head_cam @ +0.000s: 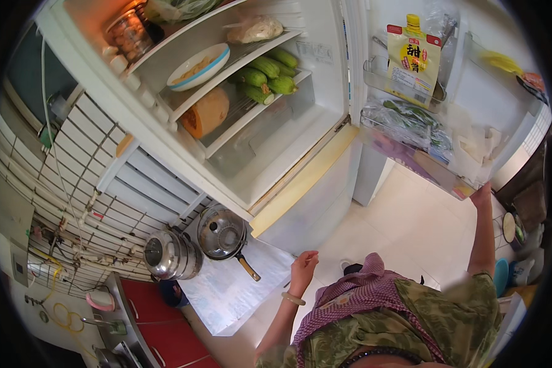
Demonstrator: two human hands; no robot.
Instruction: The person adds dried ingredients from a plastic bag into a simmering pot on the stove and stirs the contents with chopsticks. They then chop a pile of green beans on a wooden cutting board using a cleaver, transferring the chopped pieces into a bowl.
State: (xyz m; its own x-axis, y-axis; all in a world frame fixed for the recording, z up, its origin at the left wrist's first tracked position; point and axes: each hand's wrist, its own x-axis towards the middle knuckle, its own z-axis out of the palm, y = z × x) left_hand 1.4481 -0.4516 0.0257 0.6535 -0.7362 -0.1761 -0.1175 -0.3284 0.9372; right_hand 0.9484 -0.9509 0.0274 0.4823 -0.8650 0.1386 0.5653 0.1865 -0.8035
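Observation:
My right hand is at the lower outer corner of the refrigerator door, partly hidden behind its edge and lower bin. My left hand, with a bangle at the wrist, hangs in front of the refrigerator's lower door, fingers loosely curled and holding nothing. Inside the open compartment, a white bowl with a blue rim holds pale food. On the shelf below lie several green squashes and a cut pumpkin piece. A yellow sauce pouch stands in the door bin, above bagged green vegetables.
A steamer pot and a lidded pan stand on a covered table left of the refrigerator. Red cabinets are at lower left. Tiled floor shows below the open door; bowls stand at far right.

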